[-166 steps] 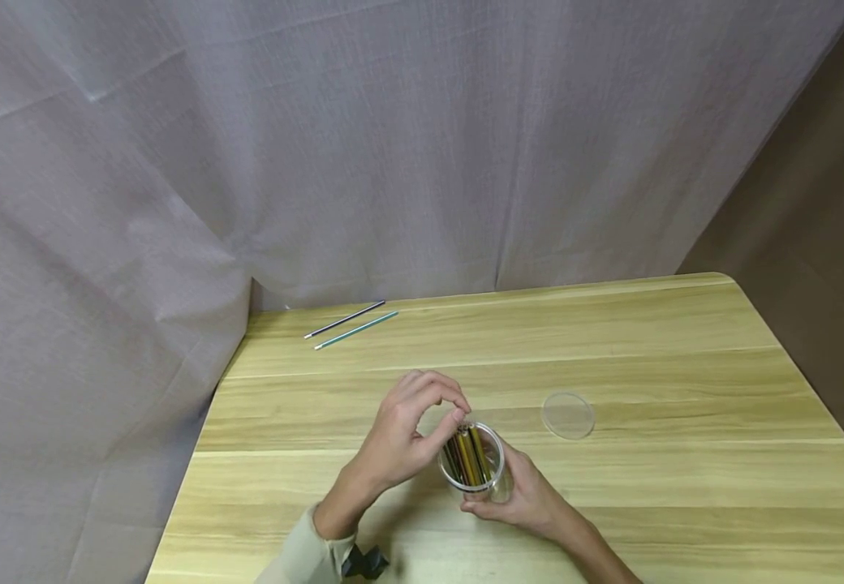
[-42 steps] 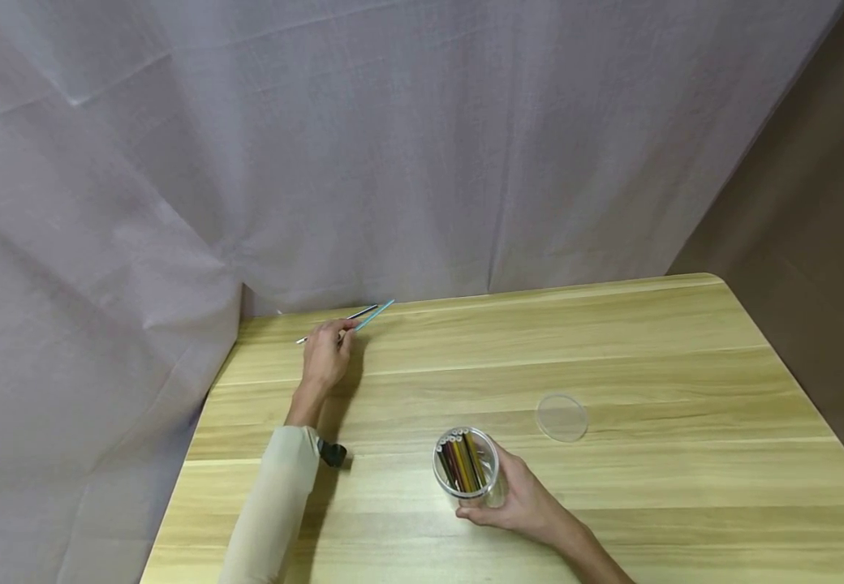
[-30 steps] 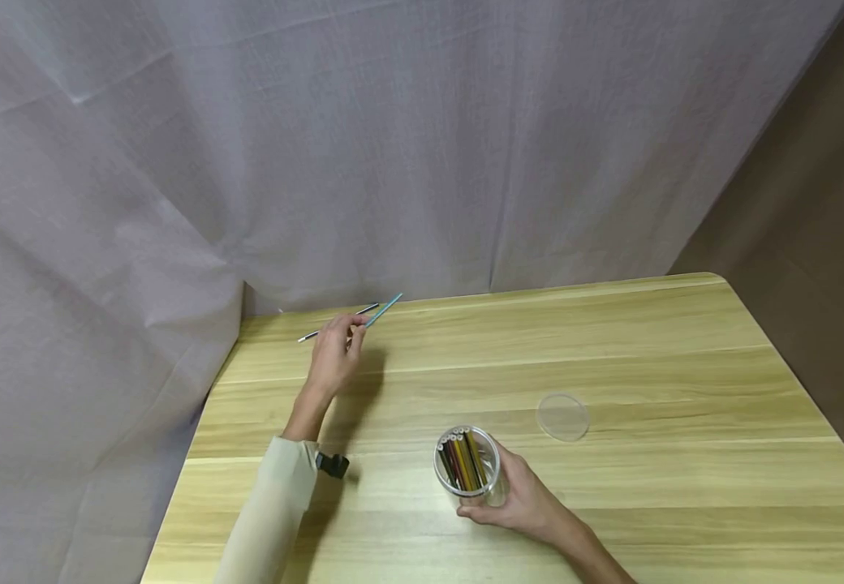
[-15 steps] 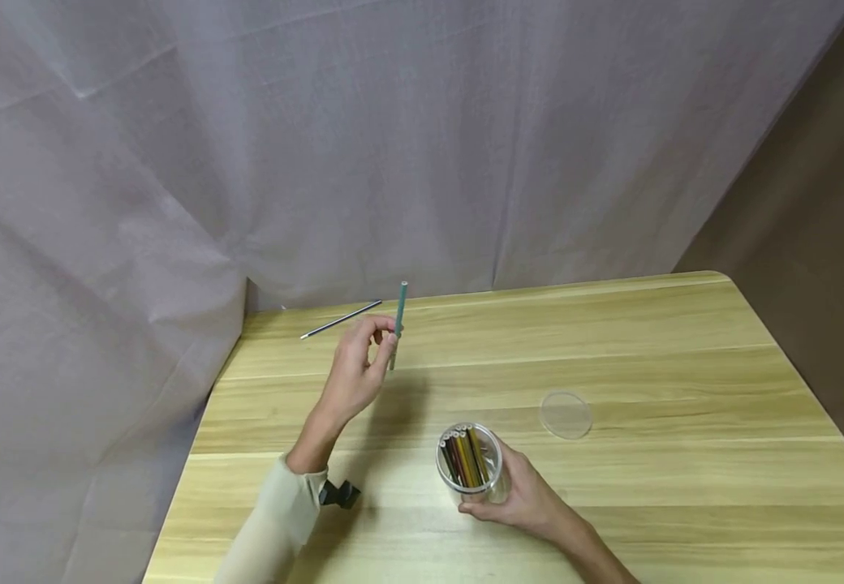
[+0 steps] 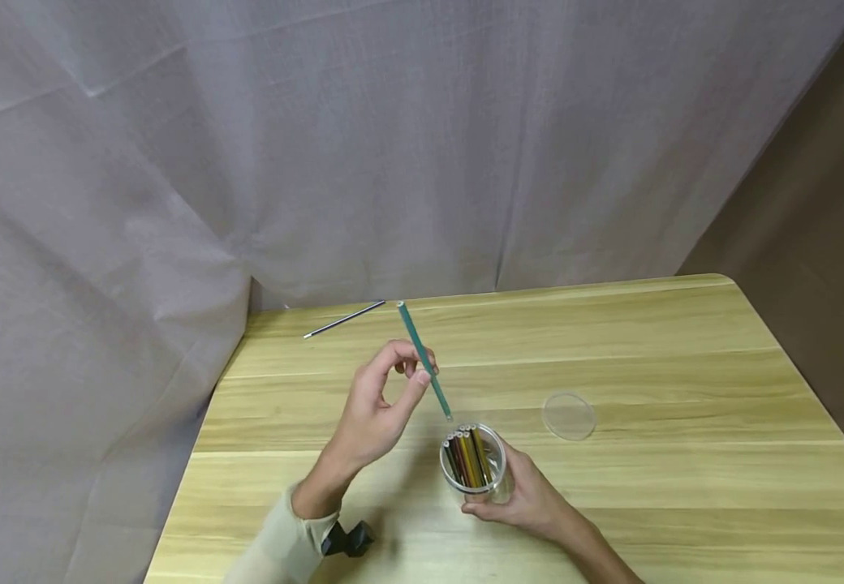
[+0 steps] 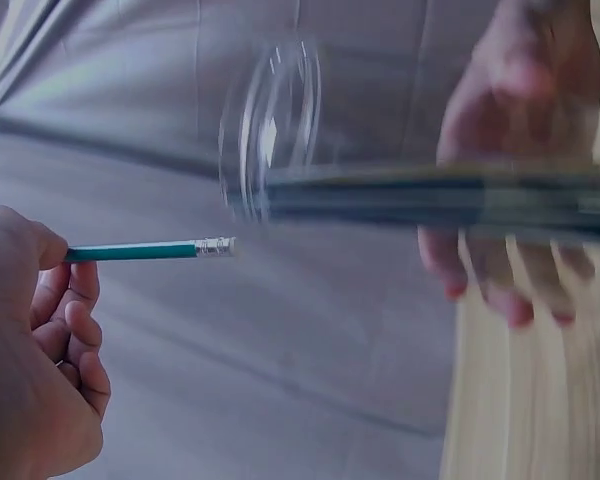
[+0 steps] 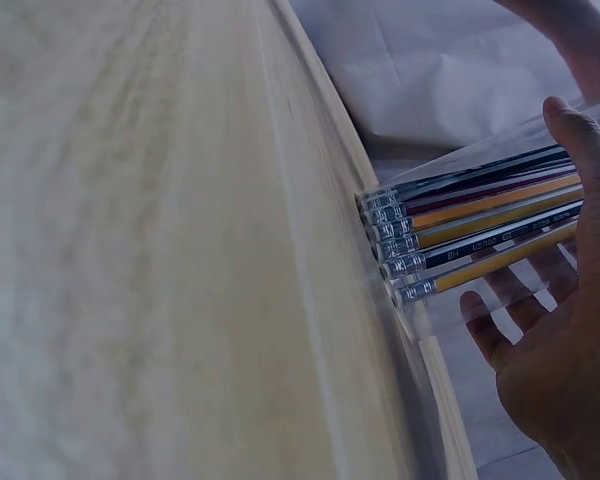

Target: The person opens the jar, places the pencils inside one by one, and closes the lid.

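My left hand (image 5: 376, 410) pinches a green pencil (image 5: 422, 355) between thumb and fingertips. The pencil is tilted, its metal-and-eraser end (image 6: 216, 247) low and just short of the jar's rim in the head view. My right hand (image 5: 531, 496) grips a clear round jar (image 5: 501, 485) from its right side. Several pencils (image 7: 480, 225) in yellow, dark and red stand inside it, eraser ends down in the right wrist view. A dark pencil (image 5: 345, 319) lies alone near the table's back edge.
A clear round lid (image 5: 568, 416) lies flat on the wooden table (image 5: 656, 357), right of the jar. Grey cloth (image 5: 363, 146) hangs behind the table and along its left side.
The green pencil was lifted off the table by my left hand, brought right and toward the jar, and turned from lying to steeply tilted. My right hand and the jar stay about where they were.
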Motion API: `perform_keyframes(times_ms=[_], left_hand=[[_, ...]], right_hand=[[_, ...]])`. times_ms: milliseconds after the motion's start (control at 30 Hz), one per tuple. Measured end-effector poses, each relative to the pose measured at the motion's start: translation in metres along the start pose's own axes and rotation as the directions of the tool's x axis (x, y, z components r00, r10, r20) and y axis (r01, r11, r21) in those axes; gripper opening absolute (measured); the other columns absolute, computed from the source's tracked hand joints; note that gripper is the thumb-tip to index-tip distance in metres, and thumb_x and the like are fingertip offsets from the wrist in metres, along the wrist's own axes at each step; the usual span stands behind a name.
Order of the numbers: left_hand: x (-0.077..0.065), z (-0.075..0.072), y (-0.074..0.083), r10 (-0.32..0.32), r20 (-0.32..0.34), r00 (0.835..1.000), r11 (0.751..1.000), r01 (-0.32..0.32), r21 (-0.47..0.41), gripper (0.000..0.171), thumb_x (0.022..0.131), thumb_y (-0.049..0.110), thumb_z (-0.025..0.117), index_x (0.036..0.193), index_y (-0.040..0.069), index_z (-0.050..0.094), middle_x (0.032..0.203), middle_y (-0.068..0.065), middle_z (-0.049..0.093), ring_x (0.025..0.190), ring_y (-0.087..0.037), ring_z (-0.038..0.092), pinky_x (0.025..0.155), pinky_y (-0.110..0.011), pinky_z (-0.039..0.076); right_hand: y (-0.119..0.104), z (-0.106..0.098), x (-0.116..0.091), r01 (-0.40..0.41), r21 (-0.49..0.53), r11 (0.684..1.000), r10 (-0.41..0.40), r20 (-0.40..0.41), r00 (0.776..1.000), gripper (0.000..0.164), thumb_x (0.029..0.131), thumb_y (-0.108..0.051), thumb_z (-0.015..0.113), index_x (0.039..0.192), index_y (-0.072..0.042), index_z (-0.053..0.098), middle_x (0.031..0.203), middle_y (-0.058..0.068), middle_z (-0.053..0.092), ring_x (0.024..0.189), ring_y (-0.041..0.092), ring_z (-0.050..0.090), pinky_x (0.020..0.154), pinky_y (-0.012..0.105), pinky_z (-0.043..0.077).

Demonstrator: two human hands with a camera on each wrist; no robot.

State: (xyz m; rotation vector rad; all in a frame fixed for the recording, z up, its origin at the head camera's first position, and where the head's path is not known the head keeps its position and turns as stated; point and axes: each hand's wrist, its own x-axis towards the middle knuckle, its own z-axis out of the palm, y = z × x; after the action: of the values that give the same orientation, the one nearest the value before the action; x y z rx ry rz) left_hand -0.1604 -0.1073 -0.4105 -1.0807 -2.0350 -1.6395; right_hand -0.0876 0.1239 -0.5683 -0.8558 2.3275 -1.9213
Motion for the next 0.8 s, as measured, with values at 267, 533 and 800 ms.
perform_keyframes(times_ms=[267,533,800], left_hand=[[-0.014,0.016,0.008,0.014,0.068,0.998,0.999,-0.011,-0.038,0.015,0.098,-0.004,0.064,0.107,0.008,0.065,0.097,-0.005,0.068,0.085,-0.019,0.054,0.079,-0.033,0.047],[-0.035,0.026,-0.006,-0.011,0.130,0.991,0.998,0.004,0.057,0.014,0.097,0.004,0.068,0.108,0.013,0.067,0.093,0.002,0.064,0.085,-0.019,0.054,0.078,-0.038,0.047],[-0.044,0.027,-0.013,-0.037,0.140,0.989,0.996,0.025,0.083,0.015,0.097,0.008,0.066,0.111,0.013,0.068,0.099,0.001,0.070,0.085,-0.017,0.055,0.080,-0.033,0.047]], right_hand=[[0.002,0.000,0.000,0.045,-0.040,0.998,-0.045,-0.007,0.999,0.090,0.079,-0.022,0.096,0.154,-0.013,0.047,0.133,0.005,0.070,0.118,0.022,0.068,0.107,0.041,0.052],[0.002,-0.001,0.000,0.028,-0.040,0.999,-0.028,-0.003,1.000,0.090,0.079,-0.021,0.096,0.154,-0.015,0.047,0.133,0.003,0.070,0.119,0.021,0.068,0.107,0.040,0.051],[0.001,-0.001,0.001,0.039,-0.041,0.998,-0.039,0.000,0.999,0.091,0.079,-0.021,0.096,0.155,-0.013,0.046,0.135,0.005,0.069,0.120,0.022,0.067,0.108,0.040,0.051]])
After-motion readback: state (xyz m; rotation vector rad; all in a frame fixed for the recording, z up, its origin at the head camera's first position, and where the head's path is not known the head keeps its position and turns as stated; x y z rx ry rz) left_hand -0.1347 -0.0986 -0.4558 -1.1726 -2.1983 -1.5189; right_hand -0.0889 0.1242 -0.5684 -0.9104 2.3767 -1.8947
